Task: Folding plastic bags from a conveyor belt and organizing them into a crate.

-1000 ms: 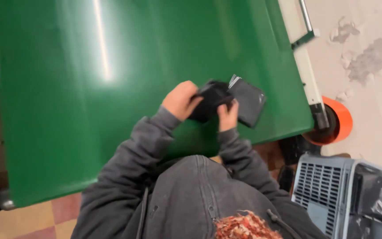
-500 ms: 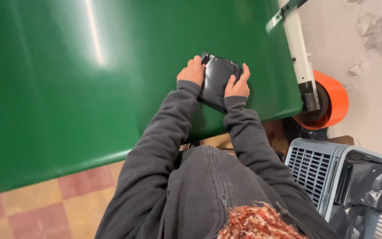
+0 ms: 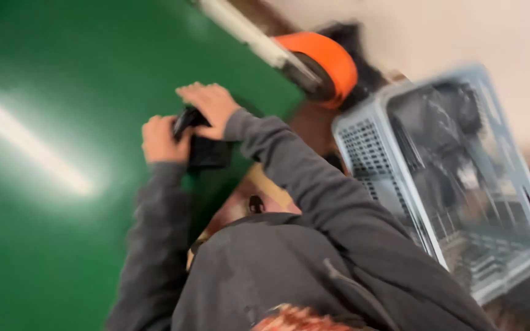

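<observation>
A small black folded item (image 3: 207, 150), like a pouch or piece of cloth, lies on the glossy green table (image 3: 50, 98). My left hand (image 3: 159, 140) grips its left side. My right hand (image 3: 211, 105) presses on its top edge, fingers curled over it. Both arms are in dark grey sleeves. The picture is blurred, so the item's exact shape is hard to tell.
A pale blue plastic basket (image 3: 394, 159) holding dark items stands to my right on the floor. An orange wheel (image 3: 326, 58) sits at the table's far corner beside a white frame bar (image 3: 246, 34).
The view has swung sharply to the right, bringing the basket into fuller view. Both hands stay on the black item, now bunched closer together on it.
</observation>
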